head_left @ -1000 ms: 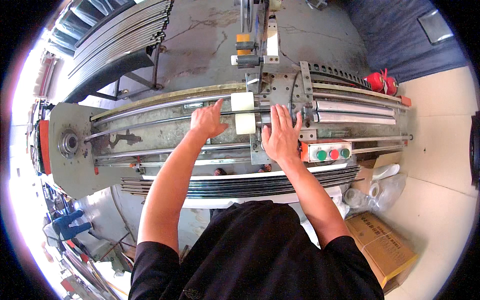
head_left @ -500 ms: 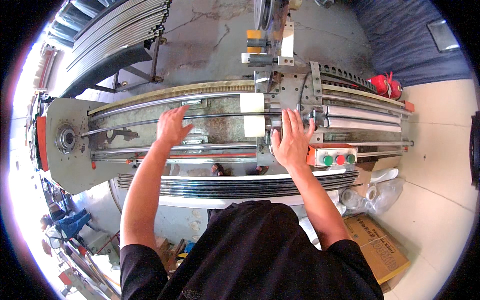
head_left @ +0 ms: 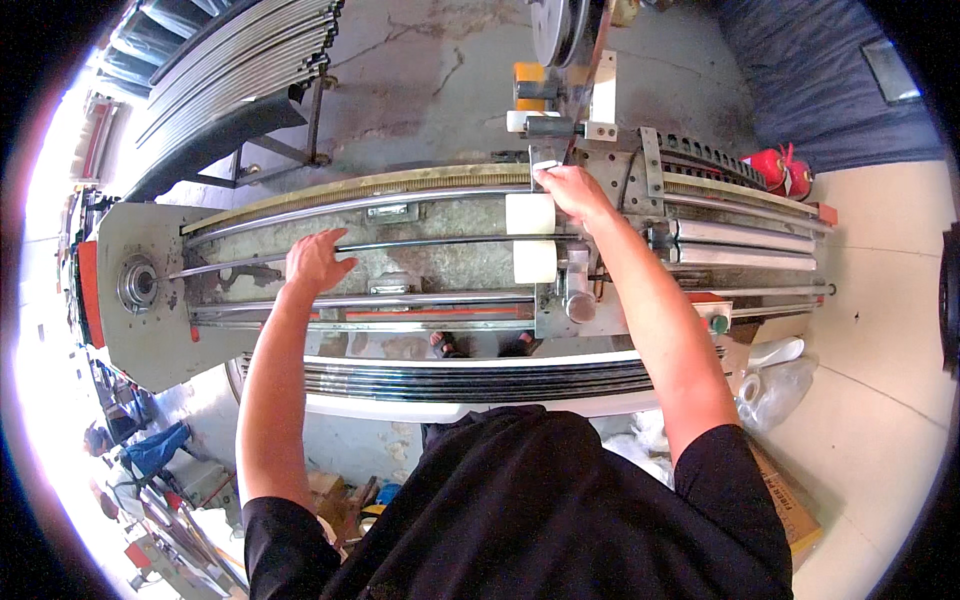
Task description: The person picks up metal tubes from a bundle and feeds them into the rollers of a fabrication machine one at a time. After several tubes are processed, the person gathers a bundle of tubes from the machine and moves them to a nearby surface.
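Note:
A long thin black rod runs across the machine from the round chuck on the left to the carriage on the right. Over the rod's left part is my left hand, its thumb apart from its fingers, with nothing held. My right hand reaches up to the far side of the carriage, just above the white rollers. Its thumb and fingers are pinched together near the lower end of a narrow brown strip; what they hold is too small to make out.
Several dark rods lie in a white tray along the near side. My right forearm partly covers the button box. A rack of tubes stands far left, red fire extinguishers far right. A cardboard box is at lower right.
My right hand has gone from lying spread over the carriage to a pinch at its far side. My left hand has shifted slightly left and nearer along the rod. The view has shifted a little.

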### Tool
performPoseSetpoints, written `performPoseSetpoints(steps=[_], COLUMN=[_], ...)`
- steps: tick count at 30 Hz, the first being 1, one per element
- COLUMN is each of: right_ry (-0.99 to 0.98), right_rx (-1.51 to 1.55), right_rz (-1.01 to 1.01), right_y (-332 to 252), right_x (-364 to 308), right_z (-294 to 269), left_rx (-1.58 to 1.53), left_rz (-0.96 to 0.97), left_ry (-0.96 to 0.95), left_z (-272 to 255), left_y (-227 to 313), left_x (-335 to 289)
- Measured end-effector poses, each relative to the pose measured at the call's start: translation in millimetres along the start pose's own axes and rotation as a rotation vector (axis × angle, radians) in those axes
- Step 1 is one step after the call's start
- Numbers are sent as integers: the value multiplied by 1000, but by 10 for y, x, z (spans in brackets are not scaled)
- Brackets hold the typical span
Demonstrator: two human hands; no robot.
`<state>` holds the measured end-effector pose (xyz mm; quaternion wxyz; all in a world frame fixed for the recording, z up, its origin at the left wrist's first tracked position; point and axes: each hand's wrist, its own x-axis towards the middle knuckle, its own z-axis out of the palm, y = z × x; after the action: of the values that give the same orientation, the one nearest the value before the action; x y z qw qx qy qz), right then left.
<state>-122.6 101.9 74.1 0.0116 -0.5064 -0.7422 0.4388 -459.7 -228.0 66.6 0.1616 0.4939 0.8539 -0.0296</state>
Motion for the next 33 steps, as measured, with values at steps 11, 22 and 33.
performPoseSetpoints(steps=[11,22,33], right_ry=[0,50,273], right_rx=[113,-26,437], right_rz=[-47,-61,-153], right_y=[267,298,-242], right_x=[204,324,-514], right_z=[247,284,192], left_rx=[-128,-167,-189], left_rz=[206,434,477], left_ry=[63,100,130], left_z=[90,306,386], left_y=[1092,2114,2388], left_x=[77,187,197])
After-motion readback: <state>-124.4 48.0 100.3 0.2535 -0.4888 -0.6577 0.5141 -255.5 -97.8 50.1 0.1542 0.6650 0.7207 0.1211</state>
